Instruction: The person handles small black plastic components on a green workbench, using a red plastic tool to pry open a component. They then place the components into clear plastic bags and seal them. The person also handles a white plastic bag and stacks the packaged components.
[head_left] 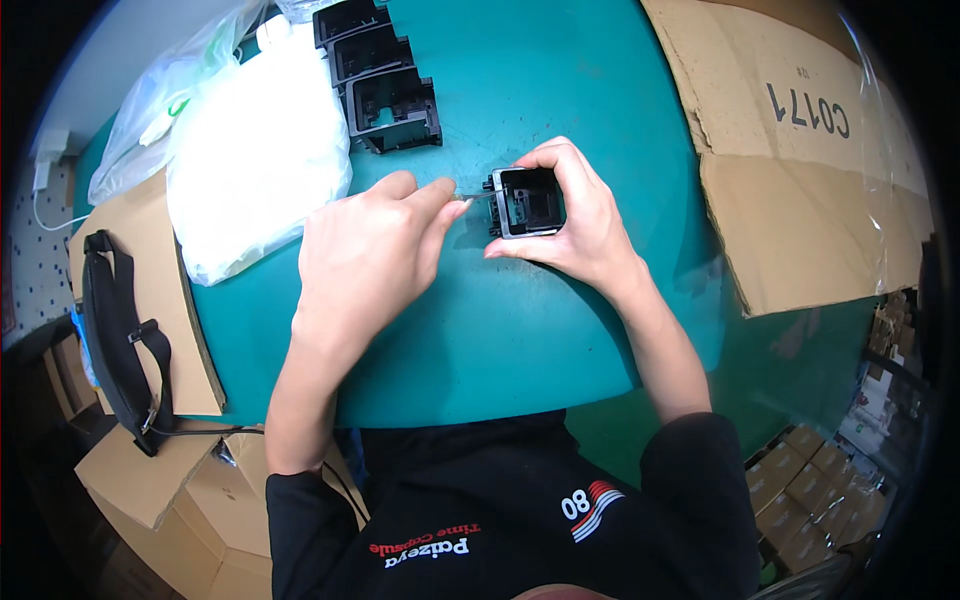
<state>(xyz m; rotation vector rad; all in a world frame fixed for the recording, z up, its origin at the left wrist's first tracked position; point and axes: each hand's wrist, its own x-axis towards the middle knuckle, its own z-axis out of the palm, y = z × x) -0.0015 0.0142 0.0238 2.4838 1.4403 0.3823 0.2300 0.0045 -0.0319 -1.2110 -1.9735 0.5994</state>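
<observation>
One black box (530, 208), gripped by the right fingers (572, 165), is right of three black frames (375, 62); left fingers (438, 195) pinch one thin tool (481, 196) at the box's rim, open desk (480, 340) reaching the near edge.

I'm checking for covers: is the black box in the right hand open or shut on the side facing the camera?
Open: you can look straight into the black box, and no cover shows across it.
</observation>
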